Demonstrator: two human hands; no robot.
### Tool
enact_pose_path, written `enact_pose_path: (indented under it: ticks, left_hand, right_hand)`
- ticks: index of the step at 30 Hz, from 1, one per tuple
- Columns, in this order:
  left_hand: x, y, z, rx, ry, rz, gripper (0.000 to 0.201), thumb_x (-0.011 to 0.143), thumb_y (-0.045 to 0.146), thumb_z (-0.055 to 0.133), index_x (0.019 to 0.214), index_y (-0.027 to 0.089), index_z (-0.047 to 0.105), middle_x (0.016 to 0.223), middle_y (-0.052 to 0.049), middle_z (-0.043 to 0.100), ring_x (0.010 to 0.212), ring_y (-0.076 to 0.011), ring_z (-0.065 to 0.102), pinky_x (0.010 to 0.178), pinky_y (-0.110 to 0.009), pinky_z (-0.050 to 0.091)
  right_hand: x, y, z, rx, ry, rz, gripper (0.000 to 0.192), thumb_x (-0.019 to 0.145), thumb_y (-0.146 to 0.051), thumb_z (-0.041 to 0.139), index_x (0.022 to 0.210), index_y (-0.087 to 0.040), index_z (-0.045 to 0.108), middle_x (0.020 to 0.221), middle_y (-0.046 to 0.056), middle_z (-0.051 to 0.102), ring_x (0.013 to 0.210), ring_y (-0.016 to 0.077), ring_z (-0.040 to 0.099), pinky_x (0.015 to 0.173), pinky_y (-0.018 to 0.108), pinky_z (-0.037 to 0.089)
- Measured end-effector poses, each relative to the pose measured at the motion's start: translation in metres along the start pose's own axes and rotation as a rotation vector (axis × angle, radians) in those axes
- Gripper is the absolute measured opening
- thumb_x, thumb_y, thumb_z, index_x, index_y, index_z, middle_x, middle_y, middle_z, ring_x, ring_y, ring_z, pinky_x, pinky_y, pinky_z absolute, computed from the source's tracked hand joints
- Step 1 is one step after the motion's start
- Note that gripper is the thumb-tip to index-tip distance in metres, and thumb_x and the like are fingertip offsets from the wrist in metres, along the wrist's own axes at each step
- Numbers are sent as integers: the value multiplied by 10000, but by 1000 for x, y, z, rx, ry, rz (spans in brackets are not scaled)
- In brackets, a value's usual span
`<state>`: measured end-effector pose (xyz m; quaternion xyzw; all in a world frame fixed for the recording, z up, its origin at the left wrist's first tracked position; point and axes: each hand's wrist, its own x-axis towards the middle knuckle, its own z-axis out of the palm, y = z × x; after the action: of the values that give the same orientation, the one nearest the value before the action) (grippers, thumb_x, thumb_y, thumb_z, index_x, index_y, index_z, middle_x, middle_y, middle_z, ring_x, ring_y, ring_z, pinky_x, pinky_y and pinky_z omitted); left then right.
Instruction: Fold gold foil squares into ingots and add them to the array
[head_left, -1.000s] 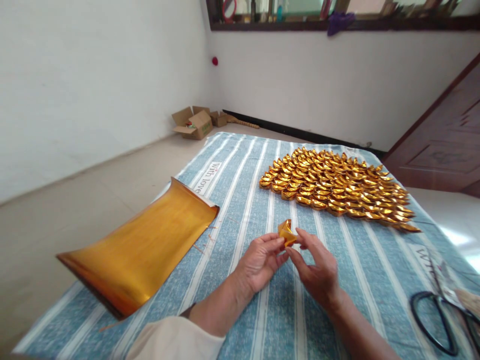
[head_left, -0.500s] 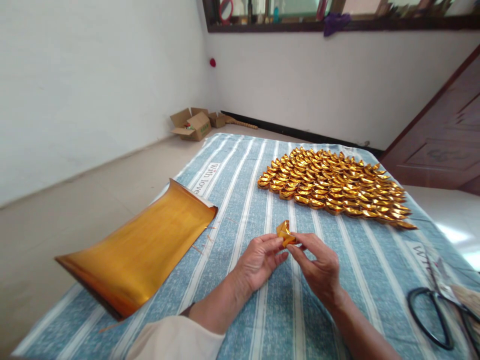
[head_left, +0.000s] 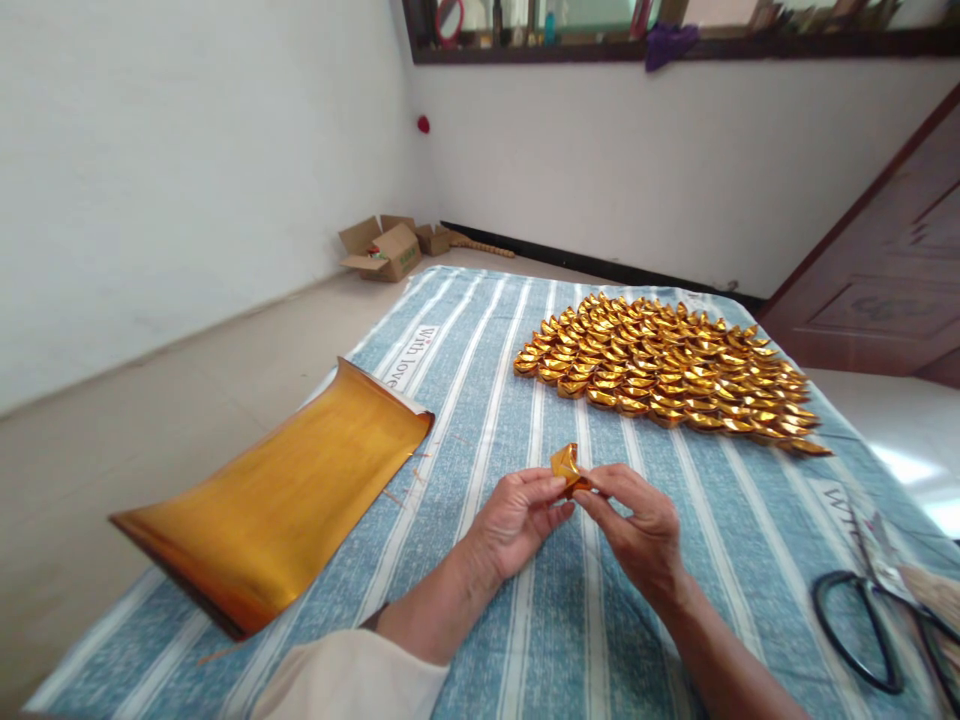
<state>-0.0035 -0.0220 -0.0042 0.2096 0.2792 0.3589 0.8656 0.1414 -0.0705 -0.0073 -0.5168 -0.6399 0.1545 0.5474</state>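
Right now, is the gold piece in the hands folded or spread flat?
Folded: the gold piece, pinched by left hand and right hand, shows creases and a raised point.

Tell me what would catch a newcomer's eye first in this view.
Most likely the dense cluster of shiny gold folded shapes, spread over the far right of the blue-and-white striped cloth. Next comes the broad gold sheet with curled ends at the left edge. Then, front and centre, one small gold piece sits in the fingertips of the left hand and right hand.
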Motion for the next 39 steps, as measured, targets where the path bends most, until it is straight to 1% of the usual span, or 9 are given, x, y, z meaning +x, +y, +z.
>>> enact_pose_path:
  ticks: [5, 11, 15, 19, 23, 26, 28, 33, 39]
  left_hand:
    - [0, 0, 0, 3, -10, 1, 141, 644, 101, 769, 778, 80, 732, 817, -70, 701, 752, -128, 634, 720, -217, 497]
    - [2, 0, -1, 14, -12, 3, 114, 631, 102, 778, 733, 85, 729, 810, -79, 705, 748, -130, 633, 710, -211, 495]
    - [3, 0, -2, 21, 14, 14, 134, 605, 105, 794, 722, 90, 730, 811, -78, 704, 749, -134, 630, 704, -215, 497]
    - [2, 1, -1, 59, 26, 14, 193, 588, 130, 814, 756, 78, 735, 831, -81, 701, 738, -125, 616, 692, -208, 492]
    - [2, 2, -1, 83, 65, 14, 224, 547, 144, 839, 733, 80, 732, 766, -60, 685, 720, -123, 608, 674, -202, 491]
    - [2, 2, -1, 90, 84, 13, 230, 526, 141, 846, 714, 84, 727, 763, -57, 682, 721, -124, 607, 678, -205, 492]
    - [2, 2, -2, 92, 87, 14, 223, 526, 138, 845, 706, 87, 724, 761, -55, 681, 718, -123, 605, 680, -207, 491]
    - [3, 1, -2, 119, 64, 20, 235, 545, 154, 837, 741, 81, 730, 792, -76, 689, 748, -134, 611, 706, -215, 487]
    - [3, 1, -3, 142, 83, 31, 236, 513, 168, 855, 689, 85, 720, 747, -50, 673, 711, -114, 596, 688, -202, 481]
  right_hand:
    - [0, -1, 0, 33, -6, 33, 98, 836, -242, 635, 892, -241, 715, 779, 21, 678, 701, 153, 625, 645, 286, 507]
    - [2, -2, -1, 49, -16, 38, 119, 827, -243, 639, 912, -244, 721, 781, 18, 689, 697, 150, 628, 630, 277, 511]
    - [2, -1, -1, 55, 2, 51, 164, 812, -254, 647, 961, -241, 713, 781, 16, 690, 692, 151, 623, 606, 273, 514]
    - [2, 0, -1, 83, -28, 68, 182, 822, -226, 636, 989, -238, 709, 806, 20, 690, 715, 146, 620, 627, 271, 506]
    - [1, 1, -1, 124, -43, 98, 180, 823, -206, 638, 980, -243, 719, 821, 23, 690, 731, 143, 622, 639, 266, 497]
    - [1, 2, 0, 149, -44, 119, 160, 816, -206, 644, 945, -248, 730, 808, 19, 686, 717, 140, 617, 632, 263, 492]
    - [1, 2, 0, 155, -40, 130, 156, 810, -205, 649, 936, -248, 731, 804, 17, 685, 713, 138, 613, 624, 258, 488]
    - [1, 2, 0, 146, -22, 151, 210, 795, -205, 662, 994, -242, 719, 809, 14, 686, 710, 132, 607, 618, 246, 483]
    - [0, 4, 2, 176, -50, 186, 192, 807, -225, 643, 976, -244, 733, 826, 27, 691, 733, 144, 619, 635, 259, 483]
